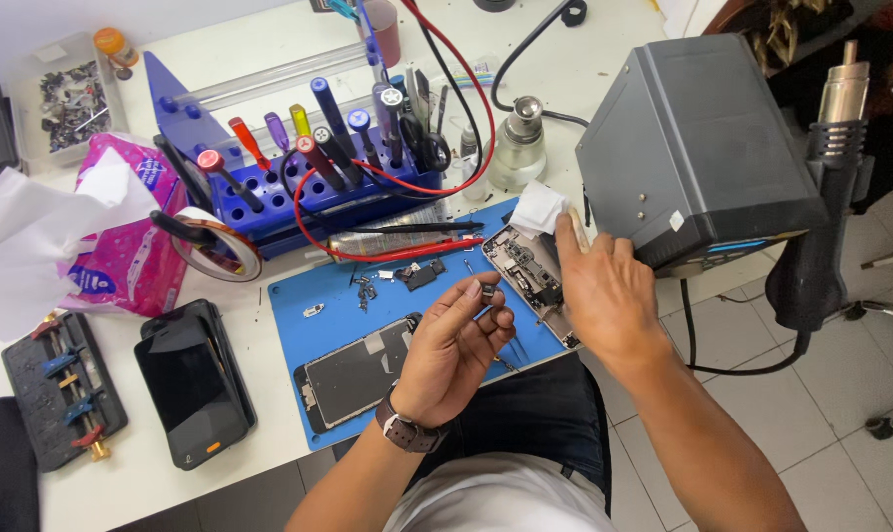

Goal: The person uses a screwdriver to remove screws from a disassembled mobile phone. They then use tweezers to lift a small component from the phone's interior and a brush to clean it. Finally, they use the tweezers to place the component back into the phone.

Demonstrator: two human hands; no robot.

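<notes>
1. Hands work over a blue mat (328,330) on a white bench (141,473). The left hand (451,360), with a dark watch on the wrist, is raised above the mat, thumb and fingers pinched shut on a small dark part (487,290).
2. The right hand (609,296) lies fingers-down on an opened phone body (525,264) at the mat's right edge, pressing it flat. Its index fingertip touches a white tissue (539,207) that lies at the phone body's top end. The hand is closed around nothing.
3. A phone screen panel (353,372) lies face down on the mat, just left of the left hand. Small screws and a dark component (422,273) are scattered near the mat's upper part.
4. Behind the mat stands a blue tool rack (269,202) full of screwdrivers, with red and black leads draped over it.
5. A grey hot-air station (698,148) sits at the right, just beside the right hand, its nozzle handle (831,177) hanging at its side.
6. At the left are a pink tissue pack (136,241), a tape roll (220,246), a black phone (192,382) and a black holder tray (64,389).
</notes>
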